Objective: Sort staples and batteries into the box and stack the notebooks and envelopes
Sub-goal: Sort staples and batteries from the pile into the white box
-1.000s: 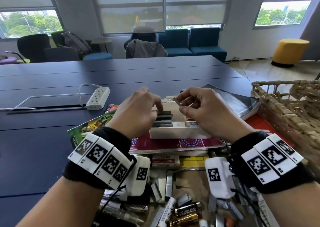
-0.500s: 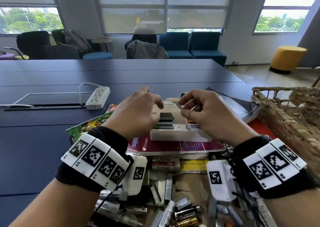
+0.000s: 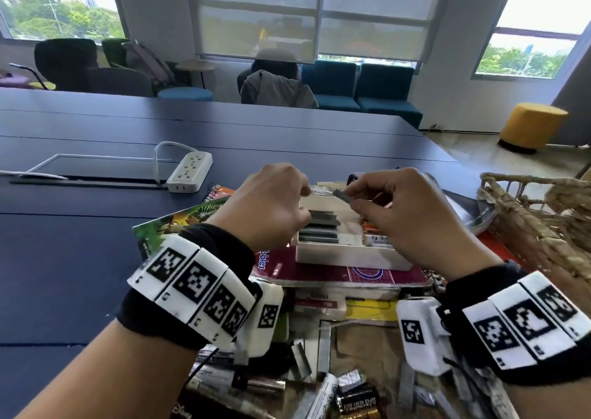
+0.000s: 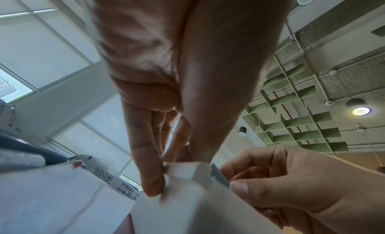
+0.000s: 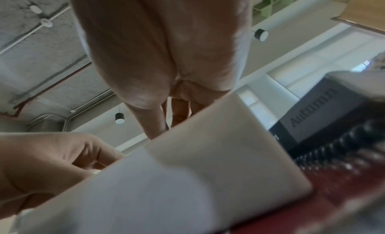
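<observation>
Here the right hand [image 3: 412, 223] pinches a short grey staple strip [image 3: 342, 195] above the white box [image 3: 348, 257], presumably to lay it with the staple strips [image 3: 321, 227] already ranked in the box's left compartment; batteries [image 3: 377, 238] lie in the right one. The left hand [image 3: 271, 207] curls over the box's left wall, likely steadying it on the red notebook [image 3: 335, 274]. Loose batteries [image 3: 355, 396] and strips wait nearer, so sorting looks unfinished.
</observation>
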Demonstrator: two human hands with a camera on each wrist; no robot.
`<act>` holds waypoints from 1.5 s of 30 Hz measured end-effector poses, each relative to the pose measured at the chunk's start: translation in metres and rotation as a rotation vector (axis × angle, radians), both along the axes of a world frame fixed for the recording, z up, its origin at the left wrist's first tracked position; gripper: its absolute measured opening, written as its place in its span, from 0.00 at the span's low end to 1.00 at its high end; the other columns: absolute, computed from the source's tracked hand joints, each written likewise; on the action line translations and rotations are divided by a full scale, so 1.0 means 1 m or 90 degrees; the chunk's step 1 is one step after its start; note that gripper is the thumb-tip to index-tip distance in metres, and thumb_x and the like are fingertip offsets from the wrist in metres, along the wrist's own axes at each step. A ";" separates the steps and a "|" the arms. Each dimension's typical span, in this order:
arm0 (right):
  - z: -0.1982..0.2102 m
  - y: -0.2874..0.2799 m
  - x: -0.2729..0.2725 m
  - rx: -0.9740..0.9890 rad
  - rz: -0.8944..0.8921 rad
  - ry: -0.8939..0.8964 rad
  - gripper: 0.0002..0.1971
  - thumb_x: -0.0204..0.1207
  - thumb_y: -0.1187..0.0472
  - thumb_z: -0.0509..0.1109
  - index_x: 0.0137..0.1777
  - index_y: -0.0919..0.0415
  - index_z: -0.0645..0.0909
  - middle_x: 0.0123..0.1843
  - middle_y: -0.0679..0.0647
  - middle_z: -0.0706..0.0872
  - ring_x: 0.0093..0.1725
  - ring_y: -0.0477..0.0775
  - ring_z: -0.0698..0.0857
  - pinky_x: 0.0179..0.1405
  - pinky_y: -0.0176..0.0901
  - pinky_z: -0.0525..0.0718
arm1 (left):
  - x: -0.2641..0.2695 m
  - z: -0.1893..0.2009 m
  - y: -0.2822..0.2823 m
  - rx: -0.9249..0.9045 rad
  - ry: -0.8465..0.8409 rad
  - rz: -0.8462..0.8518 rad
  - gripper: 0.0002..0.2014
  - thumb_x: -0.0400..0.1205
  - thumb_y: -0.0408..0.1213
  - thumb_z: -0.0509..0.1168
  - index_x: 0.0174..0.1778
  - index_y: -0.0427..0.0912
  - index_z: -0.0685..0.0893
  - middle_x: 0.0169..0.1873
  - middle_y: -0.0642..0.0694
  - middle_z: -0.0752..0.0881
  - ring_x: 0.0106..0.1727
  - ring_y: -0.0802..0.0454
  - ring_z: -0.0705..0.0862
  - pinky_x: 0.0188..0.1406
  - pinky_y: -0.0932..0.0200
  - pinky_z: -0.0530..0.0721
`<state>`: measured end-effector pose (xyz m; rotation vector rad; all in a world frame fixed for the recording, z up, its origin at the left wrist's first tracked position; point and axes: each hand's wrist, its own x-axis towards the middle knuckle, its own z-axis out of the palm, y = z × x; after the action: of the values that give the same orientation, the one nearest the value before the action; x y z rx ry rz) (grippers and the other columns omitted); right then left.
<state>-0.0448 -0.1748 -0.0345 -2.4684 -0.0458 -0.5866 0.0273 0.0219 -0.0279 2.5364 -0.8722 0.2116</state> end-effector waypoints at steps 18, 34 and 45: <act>-0.002 0.013 0.013 0.029 0.037 0.012 0.09 0.79 0.64 0.77 0.54 0.48 0.94 0.38 0.42 0.92 0.37 0.37 0.89 0.39 0.27 0.82 | 0.001 0.000 -0.005 0.017 -0.003 -0.004 0.15 0.81 0.39 0.71 0.63 0.46 0.90 0.46 0.54 0.80 0.46 0.53 0.79 0.36 0.69 0.66; -0.006 0.011 0.009 -0.024 0.032 0.069 0.12 0.80 0.62 0.73 0.53 0.44 0.92 0.43 0.40 0.89 0.42 0.42 0.88 0.42 0.39 0.83 | -0.002 0.003 -0.003 0.023 -0.015 -0.007 0.15 0.82 0.39 0.70 0.64 0.45 0.90 0.46 0.55 0.79 0.47 0.53 0.78 0.43 0.62 0.68; -0.002 0.013 0.001 -0.005 0.025 0.125 0.20 0.75 0.70 0.66 0.56 0.49 0.92 0.47 0.46 0.90 0.47 0.46 0.88 0.46 0.38 0.87 | -0.004 0.003 -0.004 0.018 -0.019 -0.016 0.15 0.82 0.39 0.70 0.64 0.46 0.90 0.44 0.56 0.78 0.43 0.55 0.77 0.35 0.75 0.65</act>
<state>-0.0435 -0.1616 -0.0360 -2.5152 -0.0193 -0.3250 0.0231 0.0181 -0.0245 2.5526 -0.9250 0.2317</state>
